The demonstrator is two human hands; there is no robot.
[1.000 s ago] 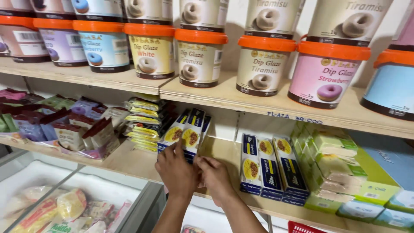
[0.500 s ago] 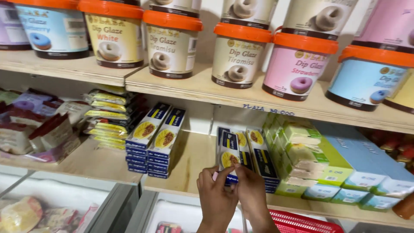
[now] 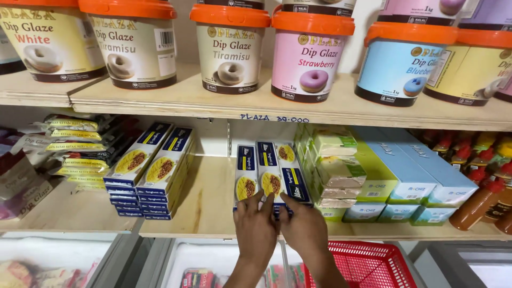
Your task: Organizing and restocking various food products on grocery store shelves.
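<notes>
The left hand (image 3: 256,229) reaches up from below with its fingers spread loosely, the fingertips resting on the front edge of a stack of flat dark-blue pasta boxes with yellow food pictures (image 3: 266,173). The right hand (image 3: 305,228) lies just beside it, fingers half open and pressed against the right part of the same stack. Neither hand closes around a box; both touch the fronts only.

The stack sits on the lower light wooden shelf (image 3: 210,200), near its front edge, three boxes wide, their long sides running back toward the wall. Each top face shows a round plate of noodles on a blue ground with a yellow band.

To the left, well apart, stand two more piles of the same blue boxes (image 3: 152,160), tilted. Just to the right of the handled stack lie pale green cartons (image 3: 333,165), then light-blue cartons (image 3: 421,170). Above, on the upper shelf, stand tubs with orange lids (image 3: 230,48). A red plastic basket (image 3: 373,264) is below the right hand.
</notes>
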